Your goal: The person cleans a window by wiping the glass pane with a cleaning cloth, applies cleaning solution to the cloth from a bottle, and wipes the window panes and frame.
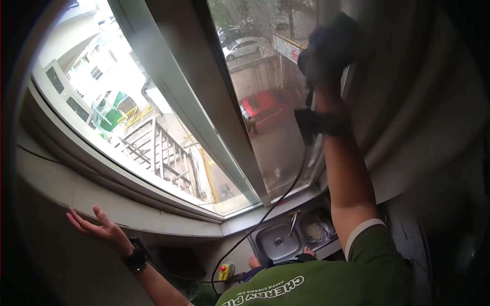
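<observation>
My right hand [326, 61] is raised to the upper right against the wet, streaked window pane [265, 153]. A dark grey, soft-looking bundle [334, 41], perhaps a cloth, covers most of that hand, so its fingers are hidden. Around the right wrist is a black strap with a small device [309, 125], and a black cable [255, 222] runs down near it. My left hand [99, 227] is held out at lower left with fingers apart and nothing in it, near the ledge [173, 224] below the window. A black band [135, 257] circles the left wrist.
Daylight comes through the sliding window section on the left, beside a thick frame [199, 92]. Below is a two-bowl steel sink [278, 239] with a tap [293, 223]. My bare feet stand at its near edge. A yellow item with a red top [224, 270] lies left of them.
</observation>
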`<state>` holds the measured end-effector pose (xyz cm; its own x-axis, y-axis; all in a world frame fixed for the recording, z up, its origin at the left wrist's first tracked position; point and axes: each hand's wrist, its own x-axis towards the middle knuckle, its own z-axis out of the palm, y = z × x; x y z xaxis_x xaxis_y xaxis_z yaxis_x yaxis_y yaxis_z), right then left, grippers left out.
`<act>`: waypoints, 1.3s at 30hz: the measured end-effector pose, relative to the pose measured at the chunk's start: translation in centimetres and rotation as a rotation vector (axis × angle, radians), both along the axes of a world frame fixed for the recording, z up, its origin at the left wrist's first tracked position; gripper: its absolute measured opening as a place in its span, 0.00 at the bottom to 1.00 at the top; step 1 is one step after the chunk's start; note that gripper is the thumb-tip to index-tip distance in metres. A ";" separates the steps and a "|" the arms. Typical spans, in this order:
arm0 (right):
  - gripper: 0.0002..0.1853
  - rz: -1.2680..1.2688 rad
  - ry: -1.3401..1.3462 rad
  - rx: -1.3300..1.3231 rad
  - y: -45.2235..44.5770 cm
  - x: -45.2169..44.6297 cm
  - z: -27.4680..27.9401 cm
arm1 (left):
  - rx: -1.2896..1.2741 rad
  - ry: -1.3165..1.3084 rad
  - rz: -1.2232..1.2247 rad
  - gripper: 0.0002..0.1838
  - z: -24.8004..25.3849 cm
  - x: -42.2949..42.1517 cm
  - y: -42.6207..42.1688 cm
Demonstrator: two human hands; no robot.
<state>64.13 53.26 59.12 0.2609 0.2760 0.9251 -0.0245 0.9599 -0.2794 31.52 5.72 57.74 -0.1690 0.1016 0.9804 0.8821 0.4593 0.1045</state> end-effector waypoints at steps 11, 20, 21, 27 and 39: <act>0.14 -0.404 -0.352 -0.207 -7.1 -7.9 -7.5 | -0.401 0.050 0.464 0.35 -5.4 -7.0 3.6; 0.17 -0.466 -0.436 -0.042 -7.9 -4.8 -12.3 | -0.227 0.238 0.588 0.35 -1.0 -6.9 -1.4; 0.17 -0.341 -0.321 -0.031 -7.9 -4.9 -8.6 | -0.224 0.208 0.578 0.36 -0.9 -7.3 -1.5; 0.12 -0.355 -0.121 0.150 -8.1 -9.2 14.1 | -0.153 0.338 0.497 0.30 -1.1 -10.3 -1.6; 0.19 -0.338 -0.578 -0.109 -9.6 -8.3 -14.5 | -0.149 0.323 0.514 0.24 -1.3 -10.4 -1.7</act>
